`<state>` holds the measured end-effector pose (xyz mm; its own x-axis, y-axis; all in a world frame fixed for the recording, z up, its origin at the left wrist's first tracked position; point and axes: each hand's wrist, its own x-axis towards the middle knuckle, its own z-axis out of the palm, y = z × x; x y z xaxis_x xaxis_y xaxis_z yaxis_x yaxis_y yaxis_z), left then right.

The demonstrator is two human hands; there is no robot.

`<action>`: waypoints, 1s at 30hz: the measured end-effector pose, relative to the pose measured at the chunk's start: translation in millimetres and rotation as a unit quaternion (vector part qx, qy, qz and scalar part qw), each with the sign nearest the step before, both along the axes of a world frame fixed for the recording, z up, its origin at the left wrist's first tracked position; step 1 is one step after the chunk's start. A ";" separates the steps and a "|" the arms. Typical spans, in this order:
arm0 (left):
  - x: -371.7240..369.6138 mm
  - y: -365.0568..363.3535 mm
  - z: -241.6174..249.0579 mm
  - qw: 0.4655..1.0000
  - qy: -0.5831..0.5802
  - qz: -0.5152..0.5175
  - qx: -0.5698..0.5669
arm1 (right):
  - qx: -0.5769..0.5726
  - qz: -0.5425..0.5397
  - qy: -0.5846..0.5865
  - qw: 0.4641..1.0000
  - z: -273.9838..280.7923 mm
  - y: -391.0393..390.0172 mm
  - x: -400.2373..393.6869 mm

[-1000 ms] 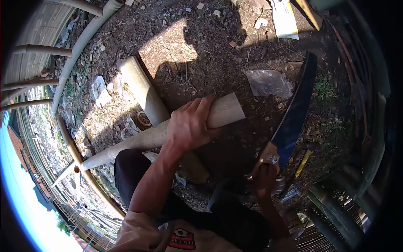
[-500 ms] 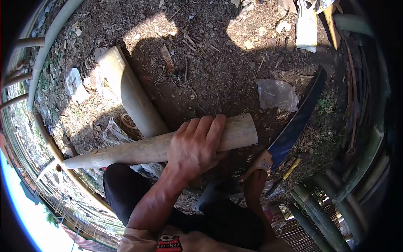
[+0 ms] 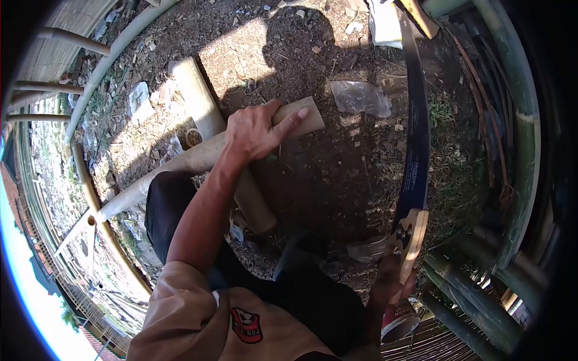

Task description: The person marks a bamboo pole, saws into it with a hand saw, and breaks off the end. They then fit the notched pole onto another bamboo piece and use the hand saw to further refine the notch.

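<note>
My left hand (image 3: 256, 133) grips a bamboo pole (image 3: 201, 155) near its cut end, with the thumb lying along the top. The pole slants down to the left and rests across a thicker bamboo piece (image 3: 197, 96) on the ground. In my right hand (image 3: 392, 281) is the wooden handle of a handsaw (image 3: 415, 162). Its long dark blue blade points away from me, to the right of the pole's end and apart from it. Part of the right hand is in shadow behind the handle.
Clear plastic (image 3: 361, 98) and a white packet (image 3: 385, 24) lie on the dirt ahead. Green bamboo poles (image 3: 524, 174) stand along the right. A bamboo rail (image 3: 84, 174) runs at left. A round container (image 3: 400, 325) sits by my right hand.
The pole's near end has shifted up and left in view, and my left hand has turned on it. My right hand has swung the saw more upright and further right of the pole.
</note>
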<state>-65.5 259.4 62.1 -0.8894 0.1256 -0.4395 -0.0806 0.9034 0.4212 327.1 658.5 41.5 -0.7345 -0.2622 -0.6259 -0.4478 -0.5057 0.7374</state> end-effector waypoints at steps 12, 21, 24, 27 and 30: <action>11.8 -1.4 -11.9 0.974 0.147 -0.153 -0.073 | 0.962 0.238 0.063 0.120 68.5 -121.1 -134.5; -1.1 -1.2 -21.2 0.998 0.054 -0.029 -0.033 | 0.962 0.246 0.079 0.094 69.7 -118.2 -133.7; -0.1 4.4 -10.5 0.998 0.012 -0.008 -0.061 | 0.950 0.291 0.099 0.055 78.1 -111.2 -123.3; -4.5 4.6 -5.5 0.999 -0.011 0.025 -0.029 | 0.953 0.296 0.062 0.006 83.8 -97.5 -94.9; -3.6 3.5 -17.0 0.999 -0.019 0.026 -0.025 | 0.959 0.283 0.033 -0.006 89.3 -86.0 -67.0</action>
